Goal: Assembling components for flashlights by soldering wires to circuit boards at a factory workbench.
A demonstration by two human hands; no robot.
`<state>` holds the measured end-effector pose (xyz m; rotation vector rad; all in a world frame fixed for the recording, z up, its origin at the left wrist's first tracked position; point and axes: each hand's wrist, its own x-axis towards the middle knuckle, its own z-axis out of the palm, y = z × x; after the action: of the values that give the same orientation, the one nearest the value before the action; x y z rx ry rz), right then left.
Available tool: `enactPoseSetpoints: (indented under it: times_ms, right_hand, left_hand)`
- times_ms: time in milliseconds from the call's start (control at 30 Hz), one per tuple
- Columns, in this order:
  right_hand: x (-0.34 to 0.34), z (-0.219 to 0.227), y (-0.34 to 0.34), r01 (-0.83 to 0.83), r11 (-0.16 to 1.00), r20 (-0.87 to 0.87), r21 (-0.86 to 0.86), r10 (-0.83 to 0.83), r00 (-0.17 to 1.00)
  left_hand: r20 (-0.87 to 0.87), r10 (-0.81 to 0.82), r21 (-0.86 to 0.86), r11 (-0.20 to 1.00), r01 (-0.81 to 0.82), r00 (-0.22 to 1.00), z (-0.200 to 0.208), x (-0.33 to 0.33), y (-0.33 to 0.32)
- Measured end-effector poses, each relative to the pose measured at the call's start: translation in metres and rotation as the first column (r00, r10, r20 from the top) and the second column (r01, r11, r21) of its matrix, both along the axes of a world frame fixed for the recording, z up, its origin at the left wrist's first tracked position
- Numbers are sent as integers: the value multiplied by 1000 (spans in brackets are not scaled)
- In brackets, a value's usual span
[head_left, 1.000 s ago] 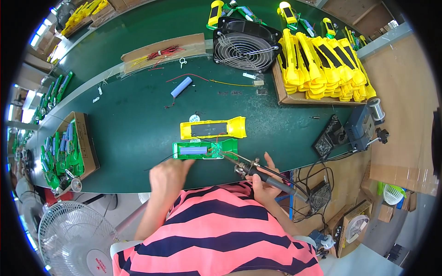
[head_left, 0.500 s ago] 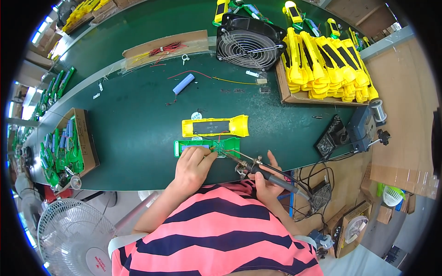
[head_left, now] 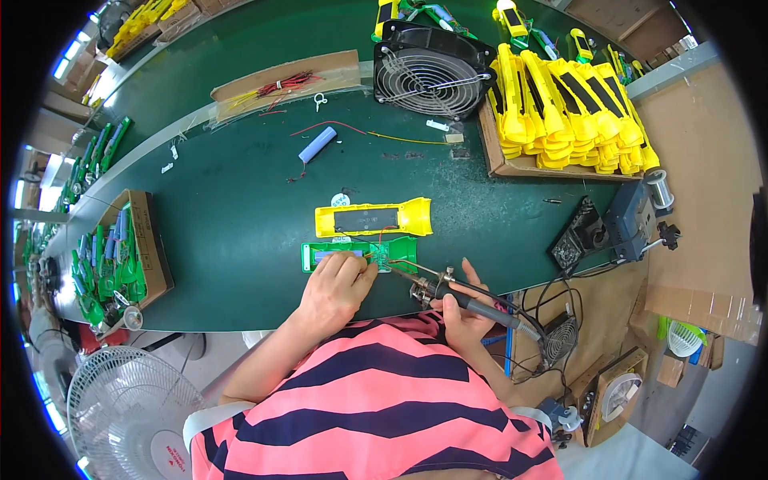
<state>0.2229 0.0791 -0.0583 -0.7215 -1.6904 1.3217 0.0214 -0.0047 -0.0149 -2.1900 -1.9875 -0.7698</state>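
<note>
My left hand [head_left: 334, 290] rests over the near edge of a green plastic housing [head_left: 404, 250], its fingertips pinched together by the small circuit board [head_left: 381, 254]. Whatever lies between those fingertips is hidden. In the housing, a blue cylindrical battery [head_left: 328, 255] shows partly behind my knuckles. My right hand [head_left: 464, 317] is closed around a soldering iron [head_left: 472, 306] with a thin feed tube; the tip points at the board. Just beyond lies a yellow housing half [head_left: 415, 218] with a black panel, and a thin red wire runs between the two parts.
A box of yellow housings [head_left: 560, 120] stands far right beside a black metal fan [head_left: 432, 76]. The soldering station [head_left: 630, 224] is at right. A carton of green housings [head_left: 120, 256] sits left. A loose blue battery [head_left: 318, 145] and cut wires [head_left: 288, 82] lie farther back.
</note>
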Motion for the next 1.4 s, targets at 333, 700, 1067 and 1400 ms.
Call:
enactPoseSetpoints:
  times_ms: [333, 700, 1067, 1400]
  right_hand:
    - [-10, 7, -3, 48, 994, -58, -97, -54, 997]
    - [-4, 14, 2, 16, 992, -121, -126, -31, 992]
    - [-2, 17, 8, 103, 994, -72, -41, -105, 992]
    - [8, 17, 16, 145, 986, -204, -84, -160, 966]
  left_hand:
    - [11, 6, -24, 1000, -6, 1000, 2, 0, -1]
    - [21, 16, -42, 999, -15, 1000, 1, 0, -1]
    - [84, 64, -72, 996, -58, 994, 3, 4, 2]
    - [120, 499, -322, 838, -442, 858, -11, -74, 26]
